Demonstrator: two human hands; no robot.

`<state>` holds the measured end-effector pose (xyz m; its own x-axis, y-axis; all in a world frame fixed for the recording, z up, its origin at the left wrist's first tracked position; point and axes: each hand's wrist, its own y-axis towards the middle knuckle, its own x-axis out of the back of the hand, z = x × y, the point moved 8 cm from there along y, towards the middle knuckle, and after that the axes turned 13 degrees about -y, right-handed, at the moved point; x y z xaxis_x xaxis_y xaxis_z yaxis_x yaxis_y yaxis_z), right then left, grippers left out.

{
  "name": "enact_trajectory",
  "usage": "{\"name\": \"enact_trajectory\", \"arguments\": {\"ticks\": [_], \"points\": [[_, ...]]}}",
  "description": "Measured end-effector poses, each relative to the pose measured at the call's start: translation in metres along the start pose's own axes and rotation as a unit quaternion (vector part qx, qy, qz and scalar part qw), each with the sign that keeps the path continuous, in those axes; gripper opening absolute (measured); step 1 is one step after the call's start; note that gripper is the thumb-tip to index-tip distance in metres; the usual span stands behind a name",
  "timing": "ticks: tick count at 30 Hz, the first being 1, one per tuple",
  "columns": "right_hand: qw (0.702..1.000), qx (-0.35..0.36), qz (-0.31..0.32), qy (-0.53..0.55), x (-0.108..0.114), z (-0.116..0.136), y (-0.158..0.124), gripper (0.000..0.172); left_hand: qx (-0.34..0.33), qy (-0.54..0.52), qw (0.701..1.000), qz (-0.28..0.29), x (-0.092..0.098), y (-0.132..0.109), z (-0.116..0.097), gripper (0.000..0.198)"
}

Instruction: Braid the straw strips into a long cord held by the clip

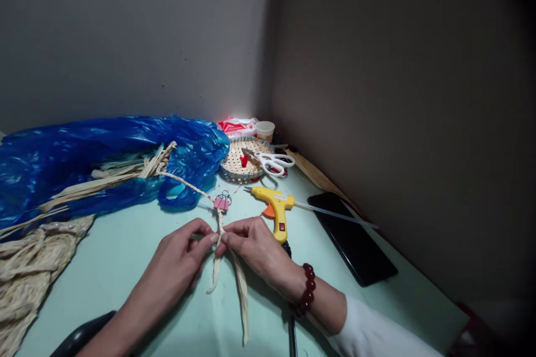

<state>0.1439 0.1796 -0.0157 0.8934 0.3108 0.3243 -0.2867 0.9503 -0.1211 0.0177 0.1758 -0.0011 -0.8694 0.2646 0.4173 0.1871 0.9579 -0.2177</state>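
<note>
My left hand [183, 252] and my right hand [253, 244] meet at the middle of the table, both pinching a braid of pale dried plant strips [220, 223]. Two loose strip ends [242, 295] hang below my fingers, one short and curled, the other longer. Just above the fingertips, a pink binder clip [221, 203] grips the braid. From there the thin finished cord [188, 183] runs up and left toward a bundle of strips. A dark red bead bracelet [309, 289] circles my right wrist. The exact crossing of strips between my fingertips is partly hidden.
A yellow glue gun [274, 203] with its stick lies right of my hands, beside a black phone [355, 240]. Behind are a woven basket [234, 175], white-handled scissors [276, 162] and a paper cup [265, 130]. A blue plastic bag [104, 139] and woven piece [29, 279] occupy the left.
</note>
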Motion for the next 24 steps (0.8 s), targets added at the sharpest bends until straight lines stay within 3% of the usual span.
{"name": "enact_trajectory", "arguments": {"ticks": [3, 5, 11, 15, 17, 20, 22, 24], "points": [[1.000, 0.006, 0.005, 0.002, -0.002, 0.001, -0.001, 0.026, 0.076, -0.236, 0.967, 0.064, -0.013, 0.010, 0.019, 0.023], [1.000, 0.025, 0.007, 0.012, -0.003, 0.003, -0.001, 0.027, 0.086, -0.311, 0.944, 0.070, -0.018, 0.012, 0.021, 0.025], [0.998, 0.052, 0.031, -0.012, -0.005, 0.006, -0.002, 0.029, 0.078, -0.322, 0.937, 0.110, -0.028, 0.008, 0.013, 0.028], [0.985, 0.086, 0.034, -0.145, 0.000, 0.018, -0.006, 0.031, 0.078, -0.294, 0.948, 0.089, -0.025, 0.010, 0.014, 0.032], [0.962, 0.088, 0.007, -0.257, 0.005, 0.025, -0.009, 0.030, 0.076, -0.286, 0.953, 0.065, -0.022, 0.011, 0.016, 0.031], [0.901, 0.068, -0.040, -0.428, 0.011, 0.033, -0.018, 0.023, 0.072, -0.255, 0.963, 0.046, -0.020, 0.013, 0.022, 0.027], [0.866, 0.067, -0.051, -0.492, 0.009, 0.040, -0.025, 0.017, 0.078, -0.245, 0.965, 0.048, -0.021, 0.014, 0.028, 0.028], [0.852, 0.091, -0.051, -0.513, 0.002, 0.047, -0.033, 0.015, 0.086, -0.254, 0.962, 0.048, -0.023, 0.015, 0.033, 0.030]]}}
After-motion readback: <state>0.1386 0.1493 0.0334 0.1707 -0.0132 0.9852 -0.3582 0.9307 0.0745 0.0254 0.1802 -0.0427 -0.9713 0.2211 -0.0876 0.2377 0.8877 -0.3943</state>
